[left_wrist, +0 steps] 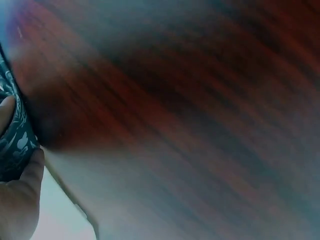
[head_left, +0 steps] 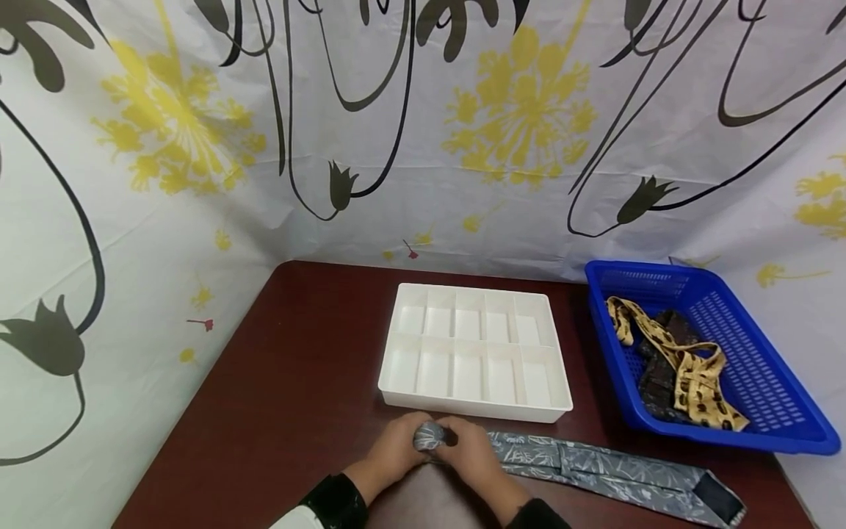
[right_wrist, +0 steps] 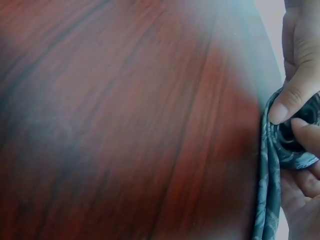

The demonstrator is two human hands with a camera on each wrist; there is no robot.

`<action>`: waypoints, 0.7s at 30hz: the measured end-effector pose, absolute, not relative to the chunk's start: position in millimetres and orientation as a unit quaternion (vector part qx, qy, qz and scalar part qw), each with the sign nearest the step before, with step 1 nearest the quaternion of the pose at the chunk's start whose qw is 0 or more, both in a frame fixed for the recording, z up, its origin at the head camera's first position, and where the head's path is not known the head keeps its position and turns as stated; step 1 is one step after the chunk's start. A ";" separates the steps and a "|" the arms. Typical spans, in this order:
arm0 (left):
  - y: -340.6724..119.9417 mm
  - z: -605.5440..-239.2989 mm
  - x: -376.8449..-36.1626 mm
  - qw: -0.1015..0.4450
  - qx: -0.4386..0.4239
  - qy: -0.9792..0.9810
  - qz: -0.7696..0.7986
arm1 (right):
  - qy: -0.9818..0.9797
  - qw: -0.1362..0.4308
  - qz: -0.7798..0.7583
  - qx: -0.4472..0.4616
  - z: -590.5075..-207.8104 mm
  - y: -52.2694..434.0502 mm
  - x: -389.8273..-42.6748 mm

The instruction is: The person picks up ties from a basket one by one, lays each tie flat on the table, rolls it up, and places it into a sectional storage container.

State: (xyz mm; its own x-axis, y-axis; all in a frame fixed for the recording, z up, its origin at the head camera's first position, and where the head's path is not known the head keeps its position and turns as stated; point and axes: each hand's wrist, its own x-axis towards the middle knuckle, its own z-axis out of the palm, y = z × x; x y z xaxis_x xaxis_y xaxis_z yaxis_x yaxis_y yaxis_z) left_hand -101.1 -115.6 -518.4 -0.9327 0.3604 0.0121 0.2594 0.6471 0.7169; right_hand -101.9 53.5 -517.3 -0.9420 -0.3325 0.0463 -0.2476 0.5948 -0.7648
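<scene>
A grey necktie with a pale leaf pattern point(head_left: 615, 474) lies across the front of the table, its wide end at the right. Its other end is wound into a roll point(head_left: 429, 435) between both hands, just in front of the white tray. My left hand point(head_left: 394, 446) grips the roll from the left. From the right side, my right hand point(head_left: 472, 450) pinches it where the flat length begins. The right wrist view shows thumbs pressed at the coiled necktie roll point(right_wrist: 272, 120). At the left wrist view's edge, fingers touch the patterned cloth point(left_wrist: 20, 145).
A white tray with two rows of compartments point(head_left: 476, 404) sits beyond the hands. At the right stands a blue plastic basket point(head_left: 767, 323) holding a yellow-and-black patterned strip point(head_left: 703, 382) and dark folded cloth point(head_left: 657, 378). The dark red table point(head_left: 284, 389) meets a patterned white curtain point(head_left: 370, 242).
</scene>
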 end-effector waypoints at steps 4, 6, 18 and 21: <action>-112.0 -518.7 -101.8 0.057 0.185 0.920 0.342 | 0.895 0.051 -0.411 -0.165 -518.1 55.3 -101.1; -109.1 -516.3 -101.9 0.056 0.190 0.931 0.306 | 0.903 0.047 -0.392 -0.169 -517.3 55.2 -99.8; -87.3 -496.9 -98.4 0.089 0.165 0.975 0.117 | 0.938 0.041 -0.284 -0.193 -492.3 49.1 -91.0; -83.7 -494.6 -97.5 0.084 0.169 0.977 0.097 | 0.944 0.041 -0.268 -0.188 -488.4 47.4 -90.8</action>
